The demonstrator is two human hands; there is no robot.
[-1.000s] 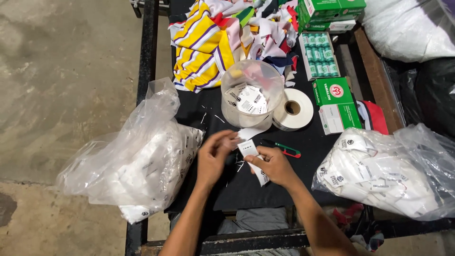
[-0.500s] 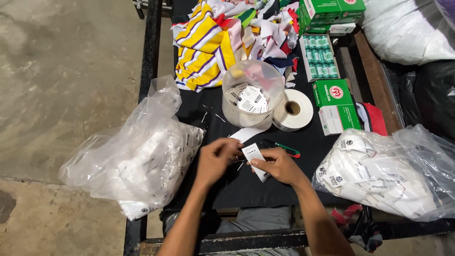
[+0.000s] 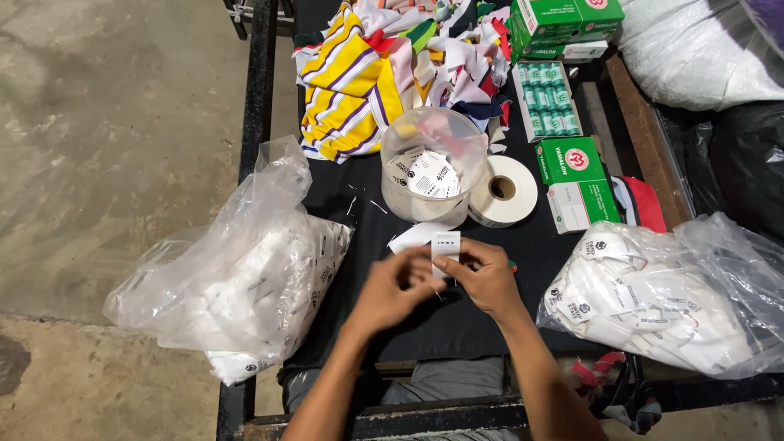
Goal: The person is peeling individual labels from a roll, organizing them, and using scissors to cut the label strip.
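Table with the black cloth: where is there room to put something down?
Bare black cloth lies between the left plastic bag and the clear tub, and near the table's front edge below both hands. The far end is crowded with striped fabric; the right side with green boxes and a tape roll.

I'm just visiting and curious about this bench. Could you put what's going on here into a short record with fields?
Setting: black-topped table beside a concrete floor
Left hand: at the small white tag, fingers blurred
Right hand: pinching the same tag, held upright
Behind the hands: clear plastic tub holding printed labels, white tape roll to its right
Left edge: clear bag of white labels
Right edge: second bag of labels
Far end: striped fabric pile, green boxes
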